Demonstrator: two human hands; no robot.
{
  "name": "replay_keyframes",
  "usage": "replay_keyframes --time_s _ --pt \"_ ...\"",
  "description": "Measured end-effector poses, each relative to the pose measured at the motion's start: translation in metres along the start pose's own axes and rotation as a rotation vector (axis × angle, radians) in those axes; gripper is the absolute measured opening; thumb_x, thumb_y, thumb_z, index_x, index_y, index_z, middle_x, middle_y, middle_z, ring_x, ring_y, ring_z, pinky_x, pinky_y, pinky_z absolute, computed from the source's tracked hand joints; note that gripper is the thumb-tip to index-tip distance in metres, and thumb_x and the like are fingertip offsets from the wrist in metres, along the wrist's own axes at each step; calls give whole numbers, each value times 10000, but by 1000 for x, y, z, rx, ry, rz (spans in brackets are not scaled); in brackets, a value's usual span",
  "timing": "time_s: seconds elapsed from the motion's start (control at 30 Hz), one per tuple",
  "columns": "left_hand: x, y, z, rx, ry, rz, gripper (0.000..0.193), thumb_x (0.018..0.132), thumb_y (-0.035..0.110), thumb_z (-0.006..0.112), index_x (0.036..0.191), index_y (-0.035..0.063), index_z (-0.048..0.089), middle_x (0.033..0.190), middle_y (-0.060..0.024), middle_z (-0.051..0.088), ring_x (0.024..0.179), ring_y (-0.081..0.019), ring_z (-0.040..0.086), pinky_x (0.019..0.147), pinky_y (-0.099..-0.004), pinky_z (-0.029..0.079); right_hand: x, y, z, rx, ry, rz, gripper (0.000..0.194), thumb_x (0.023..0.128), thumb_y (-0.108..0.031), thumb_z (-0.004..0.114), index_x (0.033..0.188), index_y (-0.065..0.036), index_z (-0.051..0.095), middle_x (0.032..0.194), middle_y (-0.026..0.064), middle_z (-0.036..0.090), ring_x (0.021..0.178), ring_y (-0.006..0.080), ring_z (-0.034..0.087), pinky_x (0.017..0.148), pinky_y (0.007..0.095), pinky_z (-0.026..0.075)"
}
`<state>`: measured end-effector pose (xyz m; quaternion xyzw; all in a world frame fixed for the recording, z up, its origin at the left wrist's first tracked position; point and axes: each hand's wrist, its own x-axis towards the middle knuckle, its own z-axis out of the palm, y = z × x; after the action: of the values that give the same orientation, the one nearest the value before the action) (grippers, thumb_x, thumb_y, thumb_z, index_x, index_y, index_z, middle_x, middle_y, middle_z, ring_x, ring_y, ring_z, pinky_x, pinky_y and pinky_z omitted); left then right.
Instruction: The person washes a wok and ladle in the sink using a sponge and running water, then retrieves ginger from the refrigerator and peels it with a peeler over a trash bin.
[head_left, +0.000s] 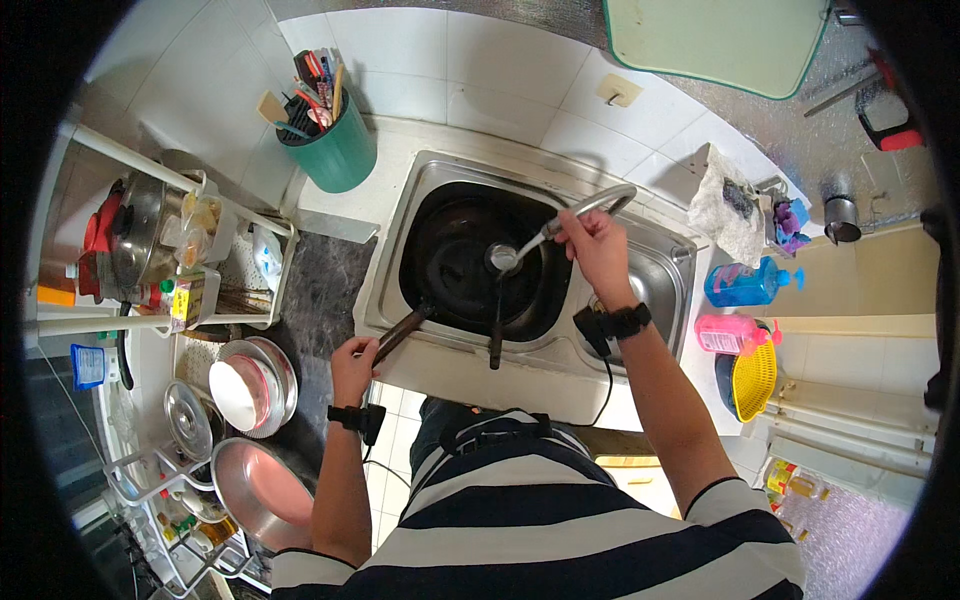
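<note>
A black wok (442, 247) sits in the left basin of the stainless-steel sink (397, 225). Its wooden handle (403, 334) reaches over the front rim, and my left hand (352, 367) grips the end of it. My right hand (600, 251) holds the metal faucet spout (595, 201), which points down into the wok. A pale stream seems to leave its tip. Below the tip shows a small round metal piece (502, 259); whether it belongs to the utensil there I cannot tell. That utensil's dark handle (495, 345) leans over the wok's near side.
A smaller basin (645, 277) adjoins on the right. Blue (742, 283) and pink (727, 334) pump bottles stand beside it, near a yellow basket (754, 382). A green utensil holder (337, 154) stands behind left. Stacked bowls (244, 390) and a metal basin (262, 491) lie left.
</note>
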<state>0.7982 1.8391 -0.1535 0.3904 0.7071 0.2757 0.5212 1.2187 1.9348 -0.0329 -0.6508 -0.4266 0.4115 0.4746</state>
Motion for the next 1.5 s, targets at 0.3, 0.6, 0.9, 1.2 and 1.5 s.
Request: replay_keyframes --time_s 0.3,0.6,0.9,1.2,1.5 --pt "-8 7 -5 201 -33 200 329 853 221 796 1107 19 742 933 -132 734 861 -230 705 776 -363 548 47 -11 38 183 107 9 251 1000 -246 677 886 -23 662 795 86 733 644 126 692 494 223 433" --pt "-9 11 -7 333 -75 360 392 814 242 820 1143 42 749 954 -189 732 863 -311 711 790 -383 540 70 -22 34 271 48 83 273 1025 -197 619 968 70 608 899 183 733 792 230 756 616 253 577" --pt "11 11 -17 251 -202 291 382 835 215 794 1162 25 739 967 -150 769 854 -178 722 794 -322 539 67 -24 30 277 7 108 284 1030 -171 601 988 110 597 937 226 725 813 262 756 670 288 620" --pt "26 11 -5 324 -251 352 405 843 235 805 1179 21 733 1008 -172 766 910 -254 741 855 -347 543 60 -25 31 257 8 127 278 1026 -201 613 994 75 599 958 218 733 819 254 756 688 300 621" --pt "23 15 -5 330 -240 336 422 854 270 795 1179 8 729 1031 -191 760 948 -268 742 867 -361 545 49 -19 29 267 17 130 291 1028 -254 621 1027 37 598 987 178 735 850 226 747 706 282 600"
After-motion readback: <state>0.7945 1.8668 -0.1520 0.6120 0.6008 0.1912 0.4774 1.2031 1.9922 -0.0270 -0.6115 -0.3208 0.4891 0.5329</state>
